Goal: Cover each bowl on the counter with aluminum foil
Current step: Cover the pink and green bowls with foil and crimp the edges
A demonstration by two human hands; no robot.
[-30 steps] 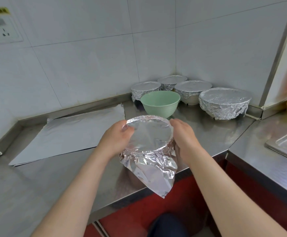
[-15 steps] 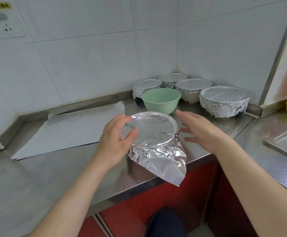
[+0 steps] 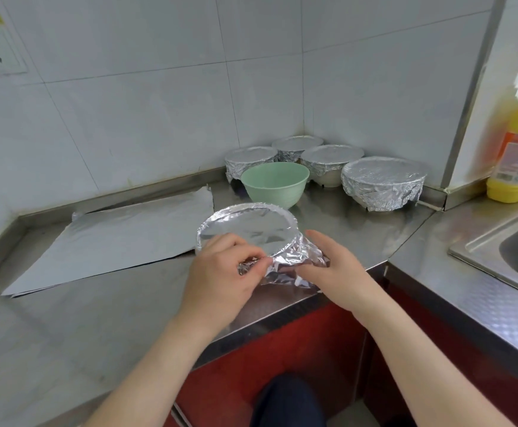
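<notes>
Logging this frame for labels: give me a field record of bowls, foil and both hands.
covered bowls: four, back corner
green bowl: uncovered, in front of them
front bowl: foil on top, skirt loose
left hand: pinches loose foil
right hand: grips same foil at bowl's side
spare foil sheets: flat, counter left

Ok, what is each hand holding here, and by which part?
Left hand pinches the loose crumpled foil at the near rim of the bowl being wrapped; right hand cups that bowl's foil-wrapped near-right side.
</notes>
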